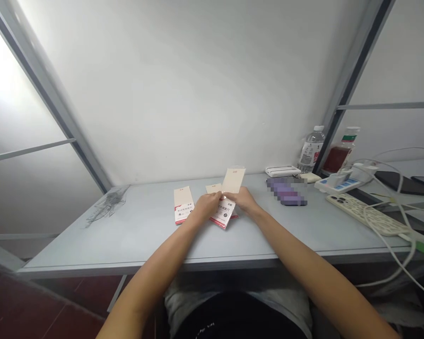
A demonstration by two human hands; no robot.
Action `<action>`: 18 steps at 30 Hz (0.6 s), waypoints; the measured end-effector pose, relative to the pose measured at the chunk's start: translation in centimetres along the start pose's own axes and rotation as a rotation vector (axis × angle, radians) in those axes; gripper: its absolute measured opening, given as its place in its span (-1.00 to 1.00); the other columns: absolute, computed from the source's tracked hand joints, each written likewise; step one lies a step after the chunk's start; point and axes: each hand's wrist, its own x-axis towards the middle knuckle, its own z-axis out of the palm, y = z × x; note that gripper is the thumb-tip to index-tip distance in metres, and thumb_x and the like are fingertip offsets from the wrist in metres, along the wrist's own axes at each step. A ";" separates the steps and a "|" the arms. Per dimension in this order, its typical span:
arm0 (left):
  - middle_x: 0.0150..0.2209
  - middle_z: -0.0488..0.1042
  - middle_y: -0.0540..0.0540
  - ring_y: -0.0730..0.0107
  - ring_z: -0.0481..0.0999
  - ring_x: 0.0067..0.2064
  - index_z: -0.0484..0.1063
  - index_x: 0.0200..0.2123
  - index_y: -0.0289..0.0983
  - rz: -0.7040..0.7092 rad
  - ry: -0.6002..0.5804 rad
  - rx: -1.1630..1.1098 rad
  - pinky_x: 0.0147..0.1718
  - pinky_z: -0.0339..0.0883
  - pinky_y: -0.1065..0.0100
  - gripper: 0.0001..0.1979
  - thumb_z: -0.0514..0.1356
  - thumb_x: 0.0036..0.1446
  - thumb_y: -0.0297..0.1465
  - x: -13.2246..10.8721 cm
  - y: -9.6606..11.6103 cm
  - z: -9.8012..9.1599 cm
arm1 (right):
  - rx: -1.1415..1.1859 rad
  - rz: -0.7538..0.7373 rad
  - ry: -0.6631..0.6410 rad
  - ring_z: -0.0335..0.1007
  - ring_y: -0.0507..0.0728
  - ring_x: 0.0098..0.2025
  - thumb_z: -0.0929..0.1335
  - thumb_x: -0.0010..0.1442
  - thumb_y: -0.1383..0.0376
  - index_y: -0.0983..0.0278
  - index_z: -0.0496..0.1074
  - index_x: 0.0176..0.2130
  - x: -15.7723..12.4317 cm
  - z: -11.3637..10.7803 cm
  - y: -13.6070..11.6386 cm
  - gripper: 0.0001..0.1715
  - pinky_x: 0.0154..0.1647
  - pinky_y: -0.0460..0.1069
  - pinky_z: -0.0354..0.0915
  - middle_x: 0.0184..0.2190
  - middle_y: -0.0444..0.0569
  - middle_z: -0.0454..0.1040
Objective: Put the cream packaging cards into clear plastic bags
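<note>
Both hands are at a ruler set packet [223,214], tilted over the desk, with a white and red printed front and a cream upper part. My left hand [208,205] closes on its left edge, fingers bent and thumb toward the middle. On the other edge, my right hand [245,200] grips with its thumb across the front. Behind and below the held packet, a second packet [213,188] shows partly; the hands cover much of it. To the left, another ruler set packet [183,205] lies flat on the desk.
The grey desk [144,240] meets a white wall. At left lies a see-through, dark-lined heap [109,203] I cannot identify. On the right are a purple item [288,192], a water bottle [311,149], a power strip [339,182], a patterned phone case [367,215] and looping white cables.
</note>
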 end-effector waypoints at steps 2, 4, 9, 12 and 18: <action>-0.35 0.45 -0.12 0.36 0.43 -0.39 0.28 -0.20 -0.29 0.001 -0.001 0.002 -0.43 0.21 0.39 -0.76 -0.07 0.09 -0.55 0.0 0.0 0.1 | 0.009 0.007 -0.001 0.45 0.20 -0.28 0.39 -0.16 0.37 0.37 0.48 -0.37 0.0 -0.1 0.0 -0.77 -0.34 0.00 0.34 -0.30 0.08 0.53; -0.34 0.45 -0.11 0.36 0.43 -0.38 0.29 -0.21 -0.29 -0.003 -0.003 0.003 -0.42 0.21 0.39 -0.77 -0.08 0.10 -0.54 0.0 0.0 0.1 | 0.018 0.015 -0.003 0.44 0.19 -0.28 0.39 -0.16 0.37 0.37 0.48 -0.37 -0.1 -0.1 0.0 -0.77 -0.34 0.00 0.33 -0.31 0.08 0.53; -0.31 0.46 -0.12 0.36 0.44 -0.35 0.28 -0.22 -0.30 -0.008 -0.023 0.015 -0.40 0.22 0.39 -0.78 -0.08 0.11 -0.55 0.0 0.1 0.1 | 0.034 0.025 -0.012 0.45 0.18 -0.30 0.39 -0.17 0.39 0.37 0.48 -0.38 -0.1 -0.1 0.0 -0.77 -0.37 -0.02 0.34 -0.33 0.06 0.53; -0.31 0.46 -0.13 0.34 0.44 -0.35 0.28 -0.22 -0.30 -0.016 -0.032 0.027 -0.40 0.23 0.38 -0.78 -0.09 0.11 -0.55 0.1 0.2 0.1 | 0.037 0.043 -0.004 0.45 0.18 -0.30 0.40 -0.18 0.39 0.37 0.48 -0.38 -0.1 0.0 -0.1 -0.77 -0.38 -0.02 0.34 -0.33 0.07 0.53; -0.30 0.46 -0.13 0.35 0.44 -0.35 0.28 -0.21 -0.31 -0.026 -0.037 0.036 -0.39 0.24 0.38 -0.76 -0.10 0.11 -0.55 0.2 0.2 0.3 | 0.051 0.048 -0.001 0.45 0.18 -0.32 0.40 -0.19 0.38 0.37 0.48 -0.39 0.0 0.0 0.2 -0.77 -0.39 -0.02 0.35 -0.33 0.07 0.54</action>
